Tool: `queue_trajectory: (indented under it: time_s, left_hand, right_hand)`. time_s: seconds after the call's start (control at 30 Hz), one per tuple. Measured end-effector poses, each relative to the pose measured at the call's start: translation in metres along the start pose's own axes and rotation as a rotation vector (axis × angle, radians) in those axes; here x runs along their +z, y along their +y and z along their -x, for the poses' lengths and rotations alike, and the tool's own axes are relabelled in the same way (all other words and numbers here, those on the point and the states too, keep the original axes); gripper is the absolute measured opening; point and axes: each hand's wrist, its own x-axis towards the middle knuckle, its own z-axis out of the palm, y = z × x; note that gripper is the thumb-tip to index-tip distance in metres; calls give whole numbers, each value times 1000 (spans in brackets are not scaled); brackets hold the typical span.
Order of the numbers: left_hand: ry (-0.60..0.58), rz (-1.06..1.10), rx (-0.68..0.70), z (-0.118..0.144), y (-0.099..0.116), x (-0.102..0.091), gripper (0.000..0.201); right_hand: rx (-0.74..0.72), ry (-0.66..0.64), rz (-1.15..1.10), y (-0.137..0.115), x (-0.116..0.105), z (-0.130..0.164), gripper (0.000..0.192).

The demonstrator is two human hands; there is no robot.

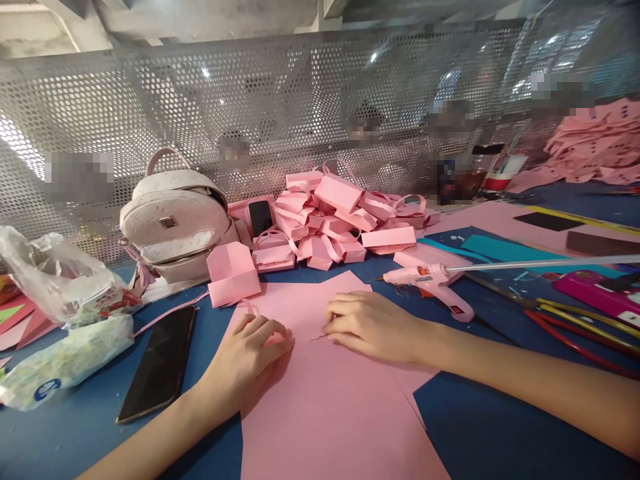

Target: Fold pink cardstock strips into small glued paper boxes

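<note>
My left hand (254, 357) rests on the left part of a pink paper sheet (333, 413), its fingers bent and closed at the sheet's edge. My right hand (367, 327) lies across from it, with fingers curled onto the same paper. A short line like a paper edge shows between the two hands. More pink paper (345, 283) lies underneath and behind, at slightly different angles. The fingertips are partly hidden, so how firmly each hand grips is unclear. To the right of my right hand is a pink glue gun (430, 283) with a long glue stick in it.
Left of the paper lie a black phone (159, 363) and a tissue pack (67, 360). Behind stand a pale backpack (173, 223) and a heap of small pink paper bags (335, 213). Scissors with red and yellow handles (580, 327) and a magenta object (600, 293) are at right.
</note>
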Motion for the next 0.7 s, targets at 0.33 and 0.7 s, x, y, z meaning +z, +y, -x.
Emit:
queue_trajectory:
  time_s: [0.33, 0.7]
  left_hand:
    - [26, 15, -26, 14, -5, -4, 18]
    - [-252, 121, -348, -35, -1, -6, 29]
  right_hand:
    - [159, 108, 8, 1, 9, 32, 21]
    - [374, -9, 295, -8, -1, 23, 18]
